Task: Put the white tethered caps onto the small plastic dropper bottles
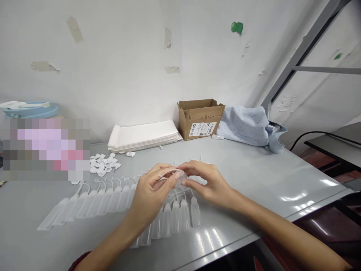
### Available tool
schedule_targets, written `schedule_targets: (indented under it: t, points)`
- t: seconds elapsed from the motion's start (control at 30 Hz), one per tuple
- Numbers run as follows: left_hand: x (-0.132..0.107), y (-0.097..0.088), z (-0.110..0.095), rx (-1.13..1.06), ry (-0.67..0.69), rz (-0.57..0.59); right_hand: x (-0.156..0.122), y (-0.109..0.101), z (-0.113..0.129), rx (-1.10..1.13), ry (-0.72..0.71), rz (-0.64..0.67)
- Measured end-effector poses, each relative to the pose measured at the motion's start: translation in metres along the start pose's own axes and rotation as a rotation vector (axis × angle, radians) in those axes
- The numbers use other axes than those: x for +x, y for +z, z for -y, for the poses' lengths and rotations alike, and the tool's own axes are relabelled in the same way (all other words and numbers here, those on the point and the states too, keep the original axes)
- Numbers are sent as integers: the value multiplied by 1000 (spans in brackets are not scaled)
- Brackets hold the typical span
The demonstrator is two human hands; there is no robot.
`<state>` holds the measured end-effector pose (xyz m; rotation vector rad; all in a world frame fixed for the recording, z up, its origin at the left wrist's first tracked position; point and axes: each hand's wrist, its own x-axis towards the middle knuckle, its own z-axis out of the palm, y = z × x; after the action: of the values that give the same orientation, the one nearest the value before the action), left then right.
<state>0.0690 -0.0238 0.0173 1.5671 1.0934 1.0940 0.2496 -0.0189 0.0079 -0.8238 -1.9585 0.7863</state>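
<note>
Grey tabletop (239, 169) gleams before a tape-marked white wall (126, 60), both hands (150, 190) pinching a translucent piece (183, 175).

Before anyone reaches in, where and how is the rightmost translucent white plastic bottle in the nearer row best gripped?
Probably pinch that bottle across its long straight body, from the near right: it lies on its side with that flank facing away from its neighbouring bottles, while the right hand hovers beyond its neck.

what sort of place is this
Probably a factory or workshop: rows of matching plastic bottles on a grey worktable, a cluster of small white parts, and a labelled cardboard box.
</note>
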Motion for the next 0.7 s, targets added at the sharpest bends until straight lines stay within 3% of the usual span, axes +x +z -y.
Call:
schedule_targets:
  t: [0.17, 0.27, 0.37, 0.43, 0.7]
  points:
    - [-4, 3, 6, 219, 120, -68, 3, 1, 0, 301, 309, -67]
    - [-6, 5, 10, 433, 320, -156, 5, -1, -1, 512, 491, -109]
    - [-8, 7, 11, 586, 567, -111, 7, -4, 0, 632, 530, -120]
    - [-8, 8, 12, 637, 649, -34, 7, -5, 1, 660, 532, -104]
    - [-9, 8, 16, 676, 716, 73, 7, -12, 0, 669, 586, 46]
